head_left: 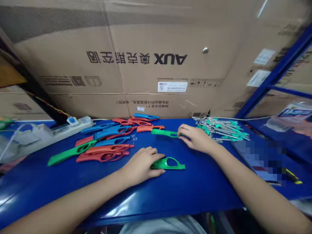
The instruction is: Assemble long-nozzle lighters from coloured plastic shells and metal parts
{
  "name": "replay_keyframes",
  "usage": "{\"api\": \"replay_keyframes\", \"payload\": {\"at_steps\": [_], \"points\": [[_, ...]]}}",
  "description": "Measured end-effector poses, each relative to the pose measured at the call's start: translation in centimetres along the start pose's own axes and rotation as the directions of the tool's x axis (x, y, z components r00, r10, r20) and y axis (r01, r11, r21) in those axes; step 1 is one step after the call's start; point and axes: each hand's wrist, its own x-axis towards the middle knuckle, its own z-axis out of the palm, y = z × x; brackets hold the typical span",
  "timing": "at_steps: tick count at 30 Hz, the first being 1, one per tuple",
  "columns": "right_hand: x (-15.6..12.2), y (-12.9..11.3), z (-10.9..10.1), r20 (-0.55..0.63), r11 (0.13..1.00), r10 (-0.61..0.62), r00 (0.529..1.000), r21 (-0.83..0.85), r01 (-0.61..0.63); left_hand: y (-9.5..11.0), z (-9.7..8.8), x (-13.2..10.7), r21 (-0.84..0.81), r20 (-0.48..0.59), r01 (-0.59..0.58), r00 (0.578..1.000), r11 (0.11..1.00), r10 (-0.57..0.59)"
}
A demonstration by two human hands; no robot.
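My left hand (pixel 143 163) is closed around the left part of a green plastic lighter casing (pixel 180 167), whose oval trigger opening points right. Farther back, my right hand (pixel 195 138) pinches the right end of a second green lighter casing (pixel 162 132). To the left lies a loose pile of similar casings: a green one (pixel 65 154), blue ones (pixel 110 131) and red ones (pixel 102 156). An orange casing (pixel 146 128) rests just behind the one in my right hand. Beyond my right wrist is a heap of thin metal rods with teal plastic parts (pixel 221 128).
A large cardboard box (pixel 136 39) with upside-down print walls off the back of the blue table (pixel 195 198). A white power strip (pixel 58 133) runs along the left. On the right are a blue metal post (pixel 275 74), a yellow-tipped tool (pixel 293 176) and a plastic bag (pixel 290 117).
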Motion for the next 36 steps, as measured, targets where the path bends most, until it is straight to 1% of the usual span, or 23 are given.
{"api": "replay_keyframes", "payload": {"at_steps": [2,4,6,8,10,11,13,16,18,19,20,21,22,23,25,27,28,31,36], "points": [[-0.3,-0.2,0.4,0.032,1.000,-0.015,0.999,0.027,0.014,-0.2,0.4,-0.3,-0.012,-0.055,0.034,0.998,0.999,-0.035],[-0.5,-0.3,0.8,0.054,0.998,-0.025,0.998,0.052,0.023,-0.6,0.3,-0.5,-0.012,-0.096,0.043,0.994,0.999,-0.044],[-0.6,-0.3,1.1,0.067,0.997,-0.031,0.997,0.070,0.026,-1.2,-0.3,-0.7,-0.017,-0.115,0.035,0.993,0.999,-0.037],[-0.5,-0.4,1.4,0.071,0.995,-0.039,0.997,0.095,0.032,-1.9,-1.4,-1.0,0.019,-0.136,-0.009,0.991,1.000,0.011],[-0.5,-0.6,1.7,0.069,0.991,-0.053,0.996,0.128,0.044,-2.6,-2.5,-1.2,0.090,-0.111,-0.089,0.989,0.992,0.098],[-0.4,-0.8,1.8,0.069,0.988,-0.061,0.996,0.144,0.051,-2.9,-3.0,-1.4,0.116,-0.080,-0.124,0.988,0.985,0.134],[-0.4,-1.4,2.1,0.075,0.984,-0.077,0.994,0.166,0.064,-3.3,-3.3,-1.5,0.146,-0.041,-0.174,0.983,0.974,0.182],[-0.3,-1.8,2.1,0.097,0.977,-0.143,0.985,0.176,0.125,-3.3,-2.8,-1.5,0.141,0.004,-0.204,0.979,0.969,0.205],[-0.3,-0.9,1.4,0.093,0.974,-0.170,0.981,0.165,0.153,-3.2,-2.2,-1.4,0.119,0.004,-0.200,0.980,0.972,0.201],[-0.4,-0.1,0.8,0.076,0.981,-0.140,0.987,0.142,0.128,-3.2,-1.9,-1.3,0.110,-0.007,-0.193,0.981,0.975,0.194],[-0.7,1.0,-0.1,0.013,0.995,-0.032,0.999,0.099,0.030,-3.1,-1.6,-1.3,0.105,-0.021,-0.184,0.982,0.977,0.187],[-1.1,2.3,-1.0,-0.086,0.989,0.144,0.986,0.055,-0.140,-3.0,-1.5,-1.3,0.105,-0.034,-0.174,0.983,0.979,0.179],[-1.7,3.8,-2.0,-0.173,0.935,0.351,0.920,0.016,-0.353,-2.9,-1.3,-1.2,0.110,-0.044,-0.166,0.984,0.980,0.172],[-2.4,5.3,-2.9,-0.229,0.878,0.464,0.855,-0.004,-0.478,-2.9,-1.2,-1.2,0.119,-0.050,-0.158,0.985,0.980,0.165],[-4.1,7.9,-4.5,-0.257,0.776,0.605,0.754,-0.023,-0.631,-2.7,-1.1,-1.2,0.135,-0.060,-0.144,0.986,0.980,0.154],[-5.8,9.9,-5.3,-0.202,0.696,0.699,0.685,-0.028,-0.718,-2.7,-0.9,-1.1,0.136,-0.079,-0.133,0.986,0.982,0.145],[-6.4,10.6,-5.4,-0.157,0.677,0.724,0.672,-0.024,-0.735,-2.7,-0.8,-1.1,0.131,-0.091,-0.130,0.986,0.983,0.142],[-7.7,11.8,-5.2,-0.047,0.658,0.752,0.657,-0.001,-0.753,-2.8,-0.6,-1.0,0.119,-0.121,-0.126,0.983,0.985,0.140],[-8.1,12.4,-5.2,0.071,0.634,0.771,0.633,0.010,-0.773,-3.0,-0.5,-1.0,0.094,-0.144,-0.126,0.980,0.988,0.138]]}}
